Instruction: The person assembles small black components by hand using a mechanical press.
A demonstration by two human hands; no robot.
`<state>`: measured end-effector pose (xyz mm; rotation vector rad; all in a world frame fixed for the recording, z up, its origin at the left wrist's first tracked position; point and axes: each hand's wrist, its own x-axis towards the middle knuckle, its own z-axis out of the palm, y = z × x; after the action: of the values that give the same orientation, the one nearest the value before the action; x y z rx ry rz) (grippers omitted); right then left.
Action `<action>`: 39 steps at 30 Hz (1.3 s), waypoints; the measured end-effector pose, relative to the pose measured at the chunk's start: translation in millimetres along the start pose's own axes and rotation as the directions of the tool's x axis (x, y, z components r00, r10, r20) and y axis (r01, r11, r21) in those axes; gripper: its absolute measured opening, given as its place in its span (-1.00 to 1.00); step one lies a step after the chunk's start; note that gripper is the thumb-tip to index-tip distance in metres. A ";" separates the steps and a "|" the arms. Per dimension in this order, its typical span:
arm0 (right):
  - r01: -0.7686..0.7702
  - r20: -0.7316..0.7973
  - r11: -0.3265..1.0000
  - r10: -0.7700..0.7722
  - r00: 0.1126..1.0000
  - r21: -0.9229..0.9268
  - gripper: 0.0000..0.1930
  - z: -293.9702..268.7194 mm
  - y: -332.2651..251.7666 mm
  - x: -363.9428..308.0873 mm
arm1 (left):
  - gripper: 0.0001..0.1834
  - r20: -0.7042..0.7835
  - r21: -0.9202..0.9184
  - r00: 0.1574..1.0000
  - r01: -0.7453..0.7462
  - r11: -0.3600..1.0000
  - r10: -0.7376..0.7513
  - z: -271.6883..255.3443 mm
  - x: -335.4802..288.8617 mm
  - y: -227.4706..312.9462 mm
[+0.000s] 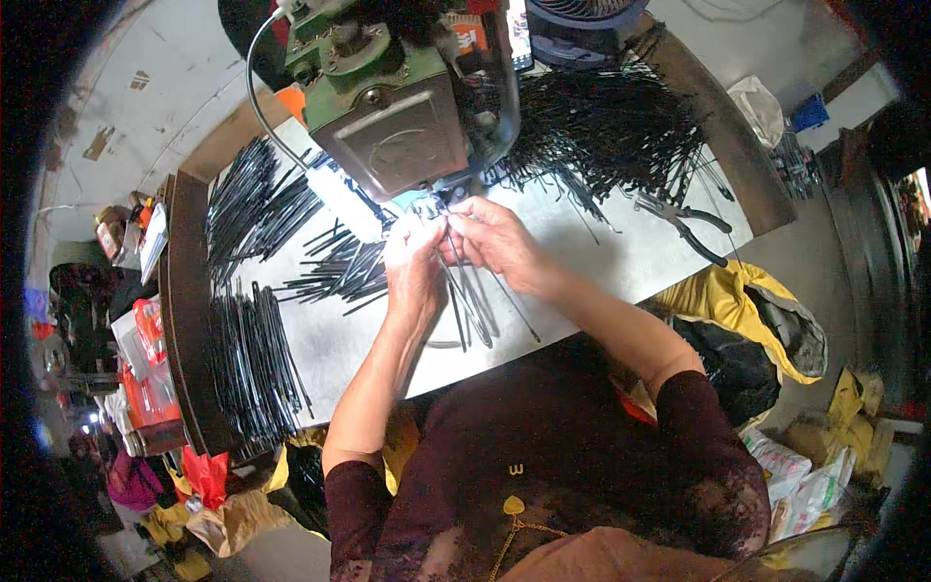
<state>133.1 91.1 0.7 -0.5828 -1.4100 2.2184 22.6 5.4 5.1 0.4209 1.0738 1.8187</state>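
Fingers (473, 210) pinching black rods (469, 303) below green machine (388, 136), pale rod-strewn tabletop (621, 257), cluttered floor (819, 238)

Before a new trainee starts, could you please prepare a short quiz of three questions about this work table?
1. True or false: the pliers lie on the table, apart from the right hand.
2. Choose one: which colour shows on the body of the machine?
A. Purple
B. Green
C. Yellow
3. Answer shortly: seen from the wearer, on which side of the table does the large tangled heap of thin black pieces lie?

Key:
1. True
2. B
3. The right side, toward the far edge
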 end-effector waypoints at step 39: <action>-0.030 0.007 0.999 0.031 1.000 -0.010 -0.81 1.1 -1.4 16.5 | -0.90 -0.003 0.072 1.000 0.027 0.997 -0.026 -13.1 21.8 7.8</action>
<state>119.2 100.2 0.5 -0.6040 -1.4252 2.2406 -1.2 16.4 0.7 0.4455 1.1437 1.7617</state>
